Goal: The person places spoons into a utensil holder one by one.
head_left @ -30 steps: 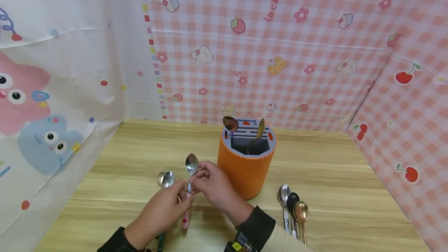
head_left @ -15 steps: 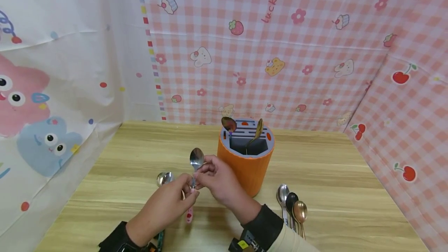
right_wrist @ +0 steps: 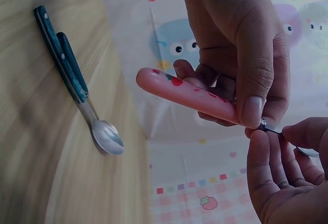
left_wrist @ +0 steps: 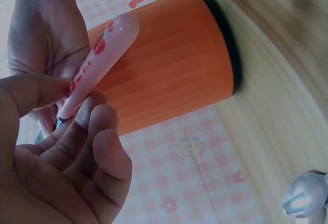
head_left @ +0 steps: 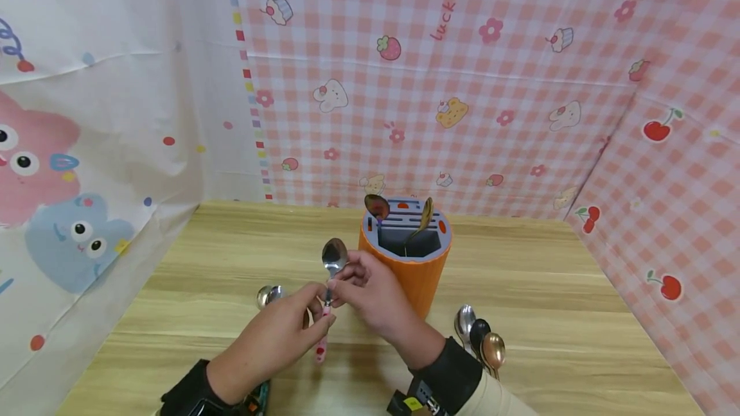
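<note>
A spoon with a shiny metal bowl (head_left: pixel 334 253) and a pink, strawberry-patterned handle (right_wrist: pixel 187 94) is held in both hands above the table, bowl end pointing away. My left hand (head_left: pixel 280 329) pinches the handle near its upper end between thumb and fingers. On the metal neck, just below the bowl, my right hand (head_left: pixel 372 294) has its own pinch. Close behind the right hand stands an orange cylindrical utensil holder (head_left: pixel 424 284) with a grey slotted top. A dark, purplish spoon (head_left: pixel 377 207) and a gold spoon (head_left: pixel 426 216) stick up from its large opening.
Teal-handled spoons (right_wrist: pixel 64 55) lie on the table to the left, partly hidden by the left arm in the head view. Silver, black and copper-coloured spoons (head_left: pixel 493 348) lie at the right. Patterned cloth (head_left: pixel 416 82) hangs behind the wooden table (head_left: pixel 549 287).
Both hands have moved the pink-handled spoon to the right and slightly away, nearer the orange holder. Their pinches on it stay much the same. The other spoons have not moved.
</note>
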The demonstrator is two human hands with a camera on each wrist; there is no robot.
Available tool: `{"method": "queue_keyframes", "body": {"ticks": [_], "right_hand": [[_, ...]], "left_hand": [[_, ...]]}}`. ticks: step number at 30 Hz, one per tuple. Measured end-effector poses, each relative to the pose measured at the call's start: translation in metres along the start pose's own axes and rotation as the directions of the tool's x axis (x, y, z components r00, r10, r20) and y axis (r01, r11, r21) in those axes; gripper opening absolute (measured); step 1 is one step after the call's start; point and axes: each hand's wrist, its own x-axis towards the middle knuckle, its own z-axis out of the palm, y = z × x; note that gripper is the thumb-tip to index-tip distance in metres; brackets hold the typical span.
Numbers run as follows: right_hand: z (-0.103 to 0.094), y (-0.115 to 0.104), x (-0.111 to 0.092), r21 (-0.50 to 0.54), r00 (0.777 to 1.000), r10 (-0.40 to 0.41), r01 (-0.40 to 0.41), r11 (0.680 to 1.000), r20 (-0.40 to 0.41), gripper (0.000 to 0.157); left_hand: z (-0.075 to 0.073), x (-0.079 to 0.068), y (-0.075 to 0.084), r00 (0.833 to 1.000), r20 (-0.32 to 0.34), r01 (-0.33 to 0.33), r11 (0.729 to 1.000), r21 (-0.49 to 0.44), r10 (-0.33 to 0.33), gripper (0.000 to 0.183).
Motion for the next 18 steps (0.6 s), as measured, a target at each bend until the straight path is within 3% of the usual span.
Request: {"method": "queue_keyframes", "body": {"ticks": [18], "right_hand": [[-0.011, -0.015, -0.003, -0.010, 0.999, -0.039, 0.039, 0.999, -0.005, 0.032]], "left_hand": [[-0.008, 0.007, 0.012, 0.998, 0.008, -0.067, 0.998, -0.009, 0.067, 0.014]]}}
